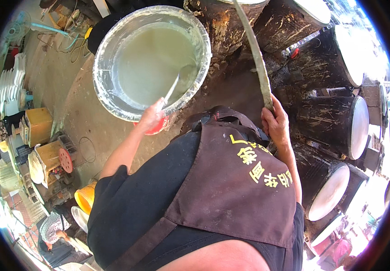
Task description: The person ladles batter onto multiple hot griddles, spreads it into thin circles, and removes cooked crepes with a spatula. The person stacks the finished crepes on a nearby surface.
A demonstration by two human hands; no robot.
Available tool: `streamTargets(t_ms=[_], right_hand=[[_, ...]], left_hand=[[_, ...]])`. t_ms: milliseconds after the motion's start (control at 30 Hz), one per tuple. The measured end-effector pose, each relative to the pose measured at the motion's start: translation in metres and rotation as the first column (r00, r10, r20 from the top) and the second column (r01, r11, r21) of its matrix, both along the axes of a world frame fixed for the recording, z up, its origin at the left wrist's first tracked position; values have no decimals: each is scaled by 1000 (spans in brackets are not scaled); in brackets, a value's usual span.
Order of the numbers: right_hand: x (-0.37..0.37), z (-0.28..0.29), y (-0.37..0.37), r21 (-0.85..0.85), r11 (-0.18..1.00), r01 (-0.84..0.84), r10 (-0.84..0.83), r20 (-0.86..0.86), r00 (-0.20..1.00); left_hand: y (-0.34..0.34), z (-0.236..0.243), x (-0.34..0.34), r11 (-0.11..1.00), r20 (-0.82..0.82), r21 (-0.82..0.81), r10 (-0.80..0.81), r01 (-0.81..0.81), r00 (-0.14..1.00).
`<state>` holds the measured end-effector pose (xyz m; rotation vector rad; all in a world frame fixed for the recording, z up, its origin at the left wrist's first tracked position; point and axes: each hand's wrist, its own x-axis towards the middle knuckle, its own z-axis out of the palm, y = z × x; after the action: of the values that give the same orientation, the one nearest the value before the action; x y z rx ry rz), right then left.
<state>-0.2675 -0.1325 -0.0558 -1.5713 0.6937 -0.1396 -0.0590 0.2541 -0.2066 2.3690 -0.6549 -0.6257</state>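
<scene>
My left hand [152, 116] is closed around the pale handle of a ladle [173, 87] at the near rim of a large round tub [106, 97]. The ladle's darker head dips into the cloudy, whitish-green liquid [152, 58] in the tub. Pale residue crusts the tub's rim and inner wall. In my right hand [277, 123] is the lower end of a long, thin, slightly curved strip [257, 54], greyish and worn, which rises to the top edge. A red container [158, 127] shows partly below the tub, next to my left hand.
Large dark, stained vats [328, 119] with pale round tops stand in rows along the right. Wooden machinery [48, 165] and a yellow bucket [85, 197] are at the left. Another person [55, 228] is at the lower left. A fan [16, 26] stands far left.
</scene>
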Motion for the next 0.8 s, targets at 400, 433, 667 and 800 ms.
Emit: streamTargets(t_ms=[400, 433, 667, 800], right_hand=[[1, -18, 18, -61, 998, -11, 4, -121, 993], [7, -15, 19, -67, 998, -21, 13, -118, 993], [-8, -30, -3, -362, 865, -346, 272, -241, 932], [-19, -39, -15, -314, 755, -575, 499, -294, 815]], left_hand=[[-7, 16, 88, 964, 262, 132, -258, 230, 930], [-15, 11, 100, 948, 356, 207, -303, 241, 884], [-20, 57, 23, 897, -919, 96, 246, -431, 307], [-21, 68, -56, 549, -951, 174, -121, -817, -283]])
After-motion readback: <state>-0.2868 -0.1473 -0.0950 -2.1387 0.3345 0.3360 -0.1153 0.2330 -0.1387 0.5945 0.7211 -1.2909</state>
